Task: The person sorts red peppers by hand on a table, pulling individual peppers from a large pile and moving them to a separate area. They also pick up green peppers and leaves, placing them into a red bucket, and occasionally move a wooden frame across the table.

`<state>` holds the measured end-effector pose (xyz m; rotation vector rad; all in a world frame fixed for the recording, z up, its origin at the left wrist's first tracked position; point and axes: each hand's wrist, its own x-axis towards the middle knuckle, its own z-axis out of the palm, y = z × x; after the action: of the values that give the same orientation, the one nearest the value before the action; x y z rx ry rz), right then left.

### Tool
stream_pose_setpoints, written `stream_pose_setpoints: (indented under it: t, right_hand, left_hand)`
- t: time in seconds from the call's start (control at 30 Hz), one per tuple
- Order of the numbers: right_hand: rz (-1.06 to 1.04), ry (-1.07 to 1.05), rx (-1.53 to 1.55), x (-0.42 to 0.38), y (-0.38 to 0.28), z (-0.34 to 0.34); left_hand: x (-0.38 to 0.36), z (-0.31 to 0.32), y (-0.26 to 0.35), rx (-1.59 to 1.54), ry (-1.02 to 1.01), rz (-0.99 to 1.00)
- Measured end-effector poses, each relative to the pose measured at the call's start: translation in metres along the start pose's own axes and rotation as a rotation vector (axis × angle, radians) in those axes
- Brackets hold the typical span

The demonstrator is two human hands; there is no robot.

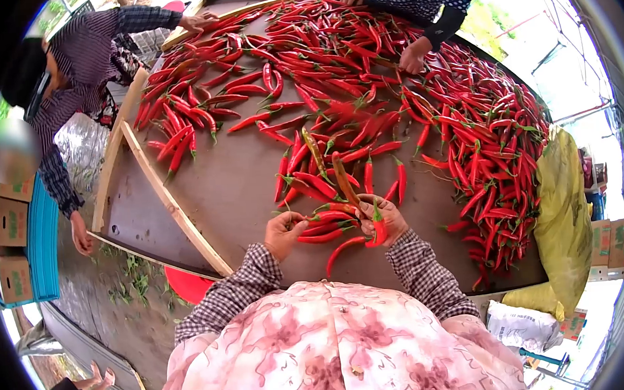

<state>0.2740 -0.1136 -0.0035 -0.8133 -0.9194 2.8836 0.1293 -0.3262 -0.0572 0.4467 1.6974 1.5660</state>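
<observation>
My right hand is closed around a red chili pepper whose green stem points up. A brownish, discolored chili pepper rises from the same fingers. My left hand is closed in a pinch just to the left, at the edge of a small bunch of red chilies; what its fingertips hold is too small to make out. Beyond both hands lies a loose group of red chilies with another yellow-brown chili on it.
Red chilies heap along the far and right sides of the brown table. A wooden strip crosses its left part. Co-workers' hands reach in at the far side and left. A yellow sack hangs at the right edge.
</observation>
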Motion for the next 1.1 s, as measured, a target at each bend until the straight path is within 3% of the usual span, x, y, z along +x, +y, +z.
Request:
stream_pose_setpoints:
  t: [0.07, 0.2, 0.3, 0.33, 0.4, 0.47, 0.5, 0.57, 0.7, 0.9, 1.03, 1.1]
  right_hand:
    - [-0.071, 0.171, -0.086, 0.001, 0.003, 0.008]
    - [-0.175, 0.197, -0.297, 0.009, 0.014, 0.002]
    - [-0.585, 0.351, -0.510, 0.020, 0.026, 0.004]
    - [-0.572, 0.336, -0.511, 0.020, 0.025, 0.007]
    - [-0.682, 0.435, -0.865, 0.017, 0.020, 0.021]
    - [-0.676, 0.385, -0.997, 0.011, 0.019, 0.043]
    - [-0.626, 0.343, -1.007, 0.009, 0.023, 0.043]
    - [-0.540, 0.286, -1.060, 0.007, 0.031, 0.038]
    - [-0.428, 0.150, -1.028, 0.007, 0.047, 0.040]
    - [-0.319, 0.086, -1.093, 0.017, 0.053, 0.046]
    - [-0.348, 0.071, -1.224, 0.024, 0.052, 0.046]
    - [-0.371, 0.056, -1.201, 0.026, 0.054, 0.048]
  left_hand:
    - [0.001, 0.006, 0.008, -0.046, -0.007, -0.033]
    - [0.002, 0.013, 0.014, -0.187, -0.063, -0.109]
    - [0.006, 0.013, 0.004, -0.217, -0.030, -0.228]
    - [0.003, 0.013, 0.007, -0.220, -0.011, -0.231]
    - [-0.008, 0.013, 0.016, -0.169, 0.055, -0.237]
    - [-0.013, 0.019, 0.006, -0.333, 0.160, -0.100]
    - [-0.020, 0.015, 0.007, -0.332, 0.216, -0.112]
    - [-0.030, 0.006, 0.023, -0.514, 0.026, -0.121]
    - [-0.040, 0.002, 0.021, -0.716, 0.166, -0.240]
    - [-0.054, -0.008, 0.014, -0.829, 0.363, -0.241]
    - [-0.062, -0.018, 0.001, -0.683, 0.398, -0.236]
    - [-0.070, -0.033, 0.003, -0.535, 0.223, -0.357]
